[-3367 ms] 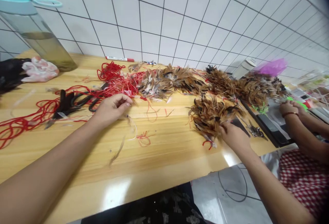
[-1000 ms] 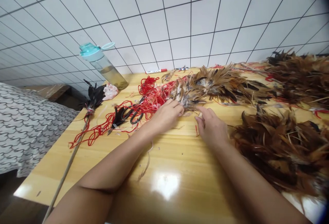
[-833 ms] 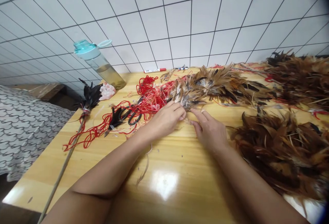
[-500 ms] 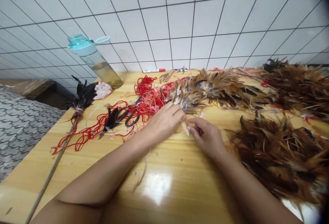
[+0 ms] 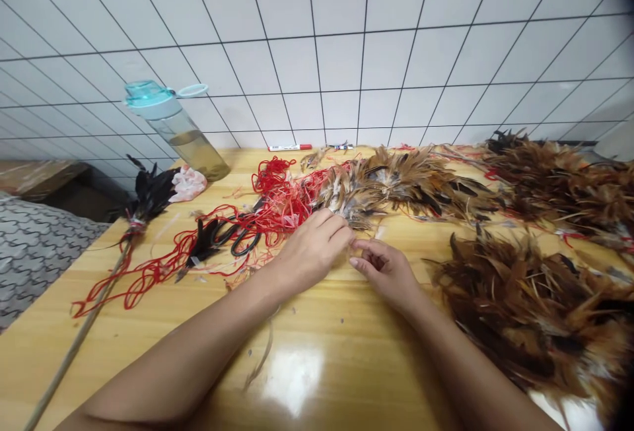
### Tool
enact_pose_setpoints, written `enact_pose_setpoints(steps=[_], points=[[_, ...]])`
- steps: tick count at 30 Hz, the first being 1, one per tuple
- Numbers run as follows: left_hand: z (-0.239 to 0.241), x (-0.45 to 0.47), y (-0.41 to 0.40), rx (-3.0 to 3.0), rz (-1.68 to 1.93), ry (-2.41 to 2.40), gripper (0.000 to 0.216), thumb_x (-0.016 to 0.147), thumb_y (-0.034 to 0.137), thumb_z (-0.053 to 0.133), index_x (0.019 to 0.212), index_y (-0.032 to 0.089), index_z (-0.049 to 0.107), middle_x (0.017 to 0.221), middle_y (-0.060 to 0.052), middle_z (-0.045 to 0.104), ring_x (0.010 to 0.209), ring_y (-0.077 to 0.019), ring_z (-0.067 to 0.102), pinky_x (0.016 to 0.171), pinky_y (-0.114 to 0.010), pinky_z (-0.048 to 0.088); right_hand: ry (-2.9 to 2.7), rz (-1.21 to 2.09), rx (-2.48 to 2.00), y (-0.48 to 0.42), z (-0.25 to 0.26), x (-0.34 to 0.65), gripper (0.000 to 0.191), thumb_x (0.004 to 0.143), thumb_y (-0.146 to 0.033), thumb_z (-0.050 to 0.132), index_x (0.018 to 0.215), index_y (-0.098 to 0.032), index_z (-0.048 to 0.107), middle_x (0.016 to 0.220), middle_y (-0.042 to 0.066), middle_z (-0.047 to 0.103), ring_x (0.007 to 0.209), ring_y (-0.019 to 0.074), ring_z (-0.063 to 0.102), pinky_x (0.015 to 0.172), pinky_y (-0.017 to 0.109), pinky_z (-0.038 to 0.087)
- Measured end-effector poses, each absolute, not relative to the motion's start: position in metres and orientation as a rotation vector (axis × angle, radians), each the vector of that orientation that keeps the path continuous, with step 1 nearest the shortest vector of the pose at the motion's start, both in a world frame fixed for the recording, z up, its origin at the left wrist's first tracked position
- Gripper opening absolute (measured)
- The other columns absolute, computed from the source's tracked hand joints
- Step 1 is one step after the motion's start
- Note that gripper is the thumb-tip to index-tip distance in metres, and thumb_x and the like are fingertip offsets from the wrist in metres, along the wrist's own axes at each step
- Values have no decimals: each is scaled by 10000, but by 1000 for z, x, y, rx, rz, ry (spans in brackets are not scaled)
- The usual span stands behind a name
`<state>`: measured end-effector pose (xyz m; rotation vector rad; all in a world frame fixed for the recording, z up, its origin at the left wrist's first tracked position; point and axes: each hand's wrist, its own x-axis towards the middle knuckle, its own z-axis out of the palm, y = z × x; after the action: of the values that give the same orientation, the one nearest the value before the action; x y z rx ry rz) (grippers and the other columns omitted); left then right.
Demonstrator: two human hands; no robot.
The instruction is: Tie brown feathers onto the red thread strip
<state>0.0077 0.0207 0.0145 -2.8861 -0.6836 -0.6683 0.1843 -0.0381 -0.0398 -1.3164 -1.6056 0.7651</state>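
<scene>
My left hand [image 5: 310,249] and my right hand [image 5: 386,271] meet at the middle of the yellow wooden table [image 5: 148,325], fingertips pinched together close to each other. Whatever they pinch is too small to make out. Just beyond the fingers lies a pale brown feather bundle [image 5: 354,190] beside a tangle of red string [image 5: 277,197]. Black scissors [image 5: 238,236] lie in the string to the left of my left hand.
Piles of brown feathers [image 5: 525,299] cover the table's right side and far edge [image 5: 555,170]. A bottle with a teal lid [image 5: 176,131] stands at the back left, a black feather duster on a stick [image 5: 133,216] beside it. A red marker [image 5: 290,148] lies along the tiled wall.
Since a second ago my right hand drew back from the feather bundle toward my left hand, and its fingers closed into a pinch. The view has tilted slightly.
</scene>
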Motion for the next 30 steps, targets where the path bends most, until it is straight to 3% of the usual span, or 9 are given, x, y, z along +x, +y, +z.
enact_pose_setpoints(steps=[4,22,26,30], points=[[12,12,19,-2938,-731,-722,184,935,213,417,837,152,559,859,-81,573,856,-189,462,743,-310,414,-1731,718,-1294,-38,-37,183,161,852,-262,560,758,-196,673,692,11,597,650,128,543,629,250,429],[2,21,14,-3229,-1040,-796,127,894,152,426,843,165,542,854,-60,586,825,-161,503,749,-290,415,-1550,842,-1271,-36,-40,179,272,780,-325,616,591,-193,471,583,-31,413,570,113,402,550,242,335],[6,21,12,-3360,-1108,-942,148,909,166,422,876,167,566,874,-46,616,840,-141,549,771,-270,434,-1493,828,-1255,-35,-38,180,265,783,-310,611,572,-191,504,604,-16,473,606,124,457,590,250,367],[8,19,15,-3430,-1301,-1275,146,889,194,465,984,166,573,924,-44,639,862,-139,583,781,-267,451,-1394,870,-1273,-36,-35,184,191,816,-347,593,709,-193,629,700,8,587,693,145,521,676,269,410]])
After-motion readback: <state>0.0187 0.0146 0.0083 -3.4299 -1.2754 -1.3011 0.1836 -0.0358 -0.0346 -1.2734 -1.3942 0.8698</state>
